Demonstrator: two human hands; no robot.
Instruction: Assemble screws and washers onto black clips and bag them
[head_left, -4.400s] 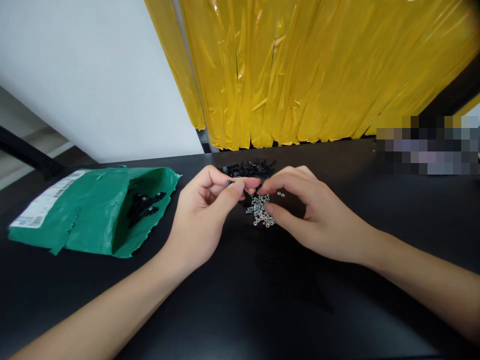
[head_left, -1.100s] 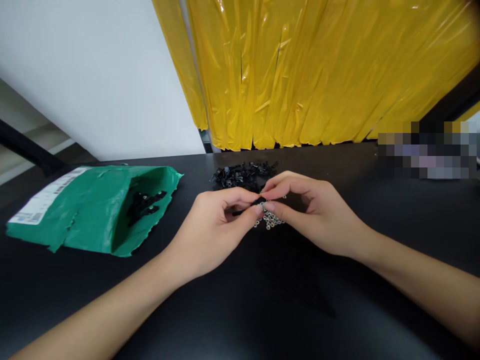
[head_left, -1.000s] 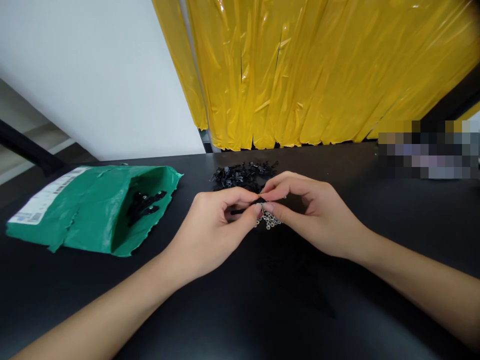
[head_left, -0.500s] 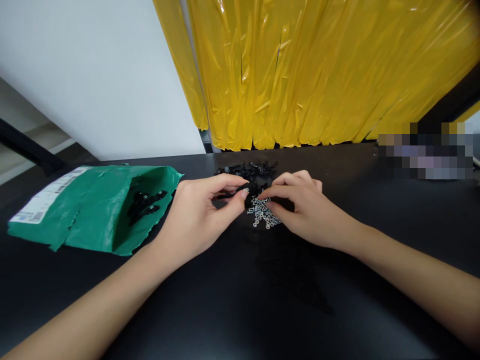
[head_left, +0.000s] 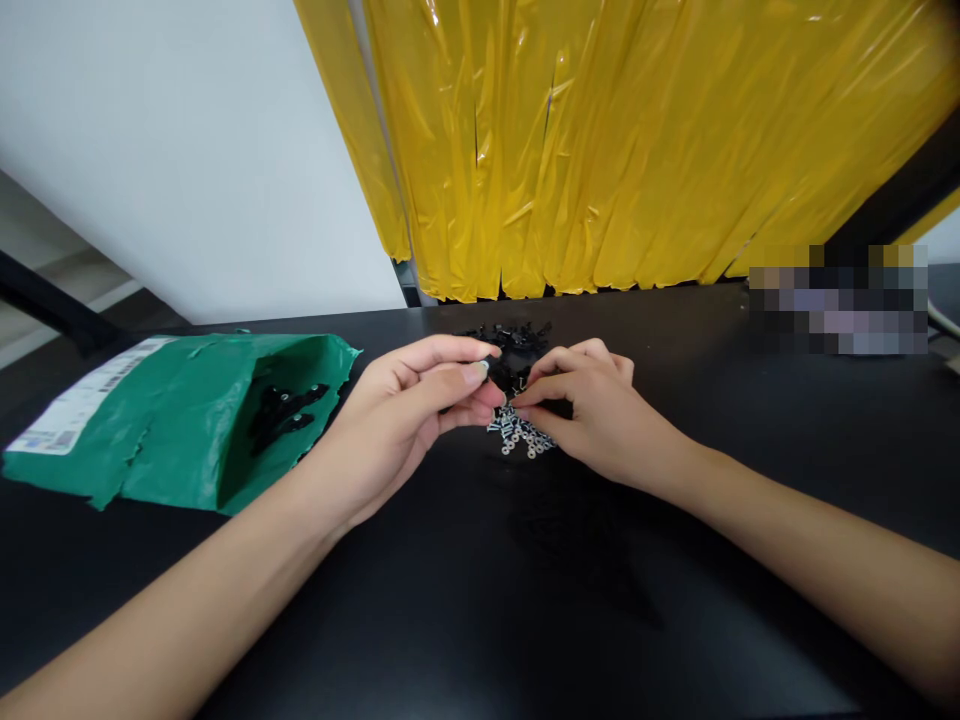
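Between the thumb and index finger of my left hand (head_left: pixel 409 400) is a small black part (head_left: pixel 491 366), mostly hidden by the fingers. My right hand (head_left: pixel 592 405) is closed in a pinch close to my left fingertips, over a pile of small silver screws and washers (head_left: pixel 517 438). What the right fingertips hold, if anything, is too small to make out. Behind the hands lies a heap of small black parts (head_left: pixel 517 336), partly covered by them.
A green plastic bag (head_left: pixel 176 420) with a white label lies at the left, its mouth showing black parts inside. Yellow plastic sheeting (head_left: pixel 570 150) hangs behind the black table (head_left: pixel 450 620). A blurred-out object (head_left: pixel 840 305) sits at the far right.
My left hand has turned, and the black part in it now shows less. My right hand has shifted slightly left. The whole view has moved a little.
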